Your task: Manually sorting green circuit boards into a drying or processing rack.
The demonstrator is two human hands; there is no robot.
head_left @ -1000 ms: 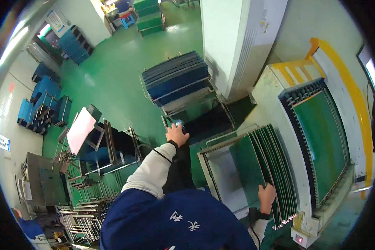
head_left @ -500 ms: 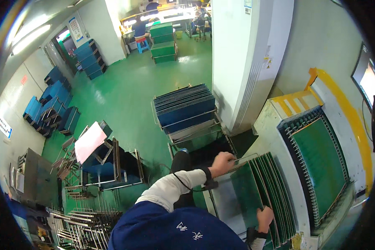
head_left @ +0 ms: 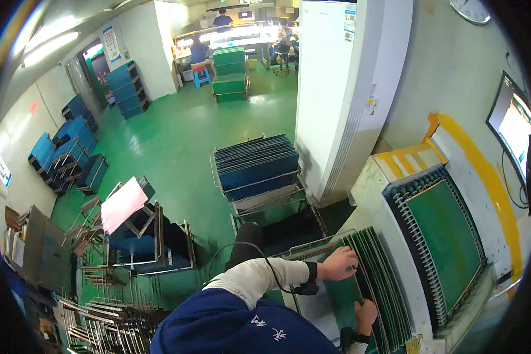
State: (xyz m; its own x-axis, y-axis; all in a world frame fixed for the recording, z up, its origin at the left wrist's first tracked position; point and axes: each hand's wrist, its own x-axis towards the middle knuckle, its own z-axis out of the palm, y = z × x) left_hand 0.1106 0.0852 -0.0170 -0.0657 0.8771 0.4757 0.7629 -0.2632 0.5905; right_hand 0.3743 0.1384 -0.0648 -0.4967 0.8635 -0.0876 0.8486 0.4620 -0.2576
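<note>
A wire rack point(head_left: 312, 246) at the lower right holds several thin green panels point(head_left: 389, 289) standing on edge in a row. My left hand point(head_left: 338, 264) reaches over the front panel point(head_left: 341, 293), its fingers bent over the top edge near the far end. Nearer to me, my right hand point(head_left: 366, 314) is closed on the same edge, its fingertips partly hidden. Dark bands circle both wrists. Just right of the rack, another green panel point(head_left: 445, 236) lies in a machine bed between rows of black and metal rollers point(head_left: 416, 251).
A rack of blue panels point(head_left: 256, 171) stands ahead beside a white cabinet point(head_left: 324, 88). To the left are a cart with a pink sheet point(head_left: 124, 205) and stacked metal frames point(head_left: 112, 318). A screen point(head_left: 513, 127) hangs at right. People sit at a lit bench point(head_left: 236, 38) far off.
My left hand has moved right and nearer, from the rack's far corner to the front panel's top edge. My right hand stays on that edge. The whole view has shifted slightly.
</note>
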